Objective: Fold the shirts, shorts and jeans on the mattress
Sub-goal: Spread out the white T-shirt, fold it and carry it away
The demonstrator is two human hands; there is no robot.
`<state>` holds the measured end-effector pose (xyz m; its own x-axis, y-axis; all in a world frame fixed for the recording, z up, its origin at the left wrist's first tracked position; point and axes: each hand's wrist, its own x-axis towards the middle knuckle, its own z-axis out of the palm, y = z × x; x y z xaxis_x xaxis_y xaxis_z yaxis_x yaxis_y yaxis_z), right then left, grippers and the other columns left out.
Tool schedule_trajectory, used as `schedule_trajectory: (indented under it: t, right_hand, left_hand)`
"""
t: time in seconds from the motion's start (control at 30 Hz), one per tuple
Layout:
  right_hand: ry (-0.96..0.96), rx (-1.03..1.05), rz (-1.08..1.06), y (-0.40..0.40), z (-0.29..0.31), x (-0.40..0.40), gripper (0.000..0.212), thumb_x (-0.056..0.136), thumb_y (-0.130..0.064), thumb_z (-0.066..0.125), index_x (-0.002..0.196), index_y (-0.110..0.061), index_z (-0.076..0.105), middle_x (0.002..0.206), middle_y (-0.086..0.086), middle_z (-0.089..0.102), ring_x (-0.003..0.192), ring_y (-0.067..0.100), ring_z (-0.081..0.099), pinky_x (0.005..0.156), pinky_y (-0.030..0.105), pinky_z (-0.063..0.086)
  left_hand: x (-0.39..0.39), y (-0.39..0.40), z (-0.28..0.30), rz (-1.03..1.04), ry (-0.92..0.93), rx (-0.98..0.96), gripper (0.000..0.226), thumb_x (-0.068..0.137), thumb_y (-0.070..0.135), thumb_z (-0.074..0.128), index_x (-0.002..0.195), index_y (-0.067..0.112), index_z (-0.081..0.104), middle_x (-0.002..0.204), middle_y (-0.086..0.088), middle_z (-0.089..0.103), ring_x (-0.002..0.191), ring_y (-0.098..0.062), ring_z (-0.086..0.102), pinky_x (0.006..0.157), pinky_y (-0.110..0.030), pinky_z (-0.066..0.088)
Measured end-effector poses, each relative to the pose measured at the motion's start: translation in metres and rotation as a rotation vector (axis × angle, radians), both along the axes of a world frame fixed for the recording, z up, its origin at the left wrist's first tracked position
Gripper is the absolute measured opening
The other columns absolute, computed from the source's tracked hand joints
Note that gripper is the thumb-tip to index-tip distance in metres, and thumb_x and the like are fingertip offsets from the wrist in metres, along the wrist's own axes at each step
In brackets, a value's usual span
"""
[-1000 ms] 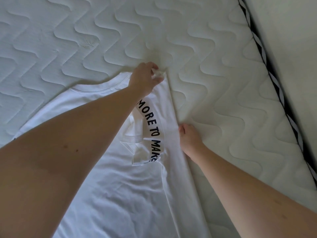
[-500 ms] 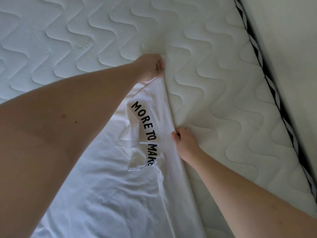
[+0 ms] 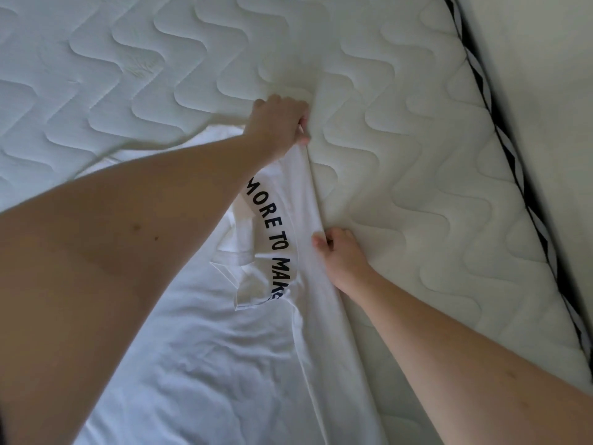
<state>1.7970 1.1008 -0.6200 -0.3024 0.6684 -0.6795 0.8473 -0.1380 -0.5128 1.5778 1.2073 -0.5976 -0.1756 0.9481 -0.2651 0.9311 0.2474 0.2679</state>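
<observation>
A white T-shirt [image 3: 224, 364] with black lettering "MORE TO MAKE" lies on the quilted white mattress [image 3: 417, 155]. Its right side is turned over along a long crease that runs from upper centre down to the bottom. My left hand [image 3: 279, 123] grips the far top corner of that folded edge. My right hand [image 3: 343, 255] pinches the same edge lower down, at its middle. My left forearm covers much of the shirt's left half.
The mattress's right edge has a black-and-white striped band [image 3: 500, 139], with a pale wall [image 3: 545, 59] beyond it. Bare quilted mattress stretches above and to the right of the shirt.
My left hand has pulled the shirt's top corner a little farther up the mattress, and the collar has slipped behind my forearm. The right hand keeps its pinch on the folded edge.
</observation>
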Motion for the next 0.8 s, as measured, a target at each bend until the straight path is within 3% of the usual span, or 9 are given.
schedule_trajectory:
  t: [0.1, 0.2, 0.27, 0.37, 0.47, 0.53, 0.63, 0.8]
  right_hand:
    - [-0.005, 0.016, 0.020, 0.000, 0.001, 0.001, 0.031, 0.105, -0.030, 0.038, 0.110, -0.007, 0.058, 0.110, 0.010, 0.048, 0.110, 0.032, 0.050, 0.095, 0.034, 0.038]
    - [-0.027, 0.039, 0.048, 0.000, 0.003, 0.000, 0.034, 0.107, -0.025, 0.032, 0.120, -0.003, 0.055, 0.124, 0.018, 0.049, 0.115, 0.034, 0.048, 0.098, 0.038, 0.037]
    - [-0.030, 0.042, 0.044, 0.000, 0.005, -0.001, 0.036, 0.107, -0.024, 0.031, 0.123, -0.002, 0.054, 0.127, 0.020, 0.048, 0.117, 0.035, 0.048, 0.100, 0.039, 0.036]
    - [-0.041, 0.052, 0.046, -0.001, 0.008, -0.002, 0.036, 0.107, -0.025, 0.032, 0.123, -0.003, 0.055, 0.128, 0.020, 0.049, 0.117, 0.036, 0.049, 0.101, 0.040, 0.038]
    - [-0.002, 0.052, 0.044, -0.001, 0.010, -0.001, 0.033, 0.104, -0.027, 0.041, 0.112, -0.001, 0.060, 0.115, 0.020, 0.056, 0.102, 0.029, 0.054, 0.088, 0.034, 0.042]
    - [0.007, 0.076, 0.068, -0.001, 0.016, 0.000, 0.030, 0.100, -0.030, 0.050, 0.089, -0.005, 0.062, 0.089, 0.015, 0.060, 0.082, 0.023, 0.052, 0.069, 0.028, 0.035]
    - [-0.092, 0.108, 0.147, -0.005, 0.025, 0.010, 0.043, 0.093, -0.036, 0.058, 0.058, -0.017, 0.044, 0.058, 0.001, 0.048, 0.066, 0.026, 0.049, 0.060, 0.027, 0.030]
    - [-0.287, 0.063, 0.262, -0.037, 0.035, 0.046, 0.037, 0.088, -0.047, 0.057, 0.064, -0.018, 0.051, 0.073, 0.002, 0.059, 0.079, 0.028, 0.060, 0.066, 0.028, 0.039]
  left_hand:
    - [0.010, -0.022, -0.002, 0.033, 0.081, 0.167, 0.029, 0.094, 0.028, 0.057, 0.120, 0.017, 0.056, 0.123, -0.008, 0.054, 0.116, -0.029, 0.047, 0.096, -0.039, 0.032]
    - [0.026, -0.051, 0.001, -0.037, 0.075, 0.255, 0.038, 0.096, 0.025, 0.051, 0.134, 0.017, 0.050, 0.136, -0.007, 0.050, 0.128, -0.028, 0.044, 0.105, -0.038, 0.028]
    - [0.040, -0.072, 0.002, -0.145, 0.096, 0.189, 0.047, 0.098, 0.024, 0.045, 0.144, 0.016, 0.042, 0.150, -0.008, 0.040, 0.141, -0.027, 0.034, 0.113, -0.038, 0.021]
    - [0.063, -0.109, -0.006, -0.240, 0.181, 0.049, 0.059, 0.104, 0.033, 0.032, 0.157, 0.014, 0.014, 0.165, -0.006, 0.011, 0.152, -0.023, 0.009, 0.121, -0.039, 0.004]
    - [0.080, -0.141, -0.016, -0.176, 0.296, -0.035, 0.069, 0.104, 0.047, 0.020, 0.156, 0.010, -0.005, 0.165, -0.007, -0.007, 0.152, -0.023, -0.005, 0.121, -0.040, -0.005]
    - [0.088, -0.157, -0.022, -0.095, 0.286, -0.078, 0.071, 0.102, 0.050, 0.015, 0.155, 0.010, -0.010, 0.164, -0.006, -0.013, 0.152, -0.022, -0.009, 0.120, -0.039, -0.010]
    - [0.098, -0.170, -0.031, -0.056, 0.239, -0.093, 0.065, 0.103, 0.048, 0.010, 0.155, 0.017, -0.012, 0.164, -0.001, -0.015, 0.151, -0.018, -0.011, 0.120, -0.038, -0.011]
    - [0.105, -0.165, -0.034, -0.008, 0.215, -0.096, 0.058, 0.101, 0.053, 0.006, 0.154, 0.038, -0.012, 0.164, -0.002, -0.018, 0.151, -0.025, -0.013, 0.119, -0.051, -0.010]
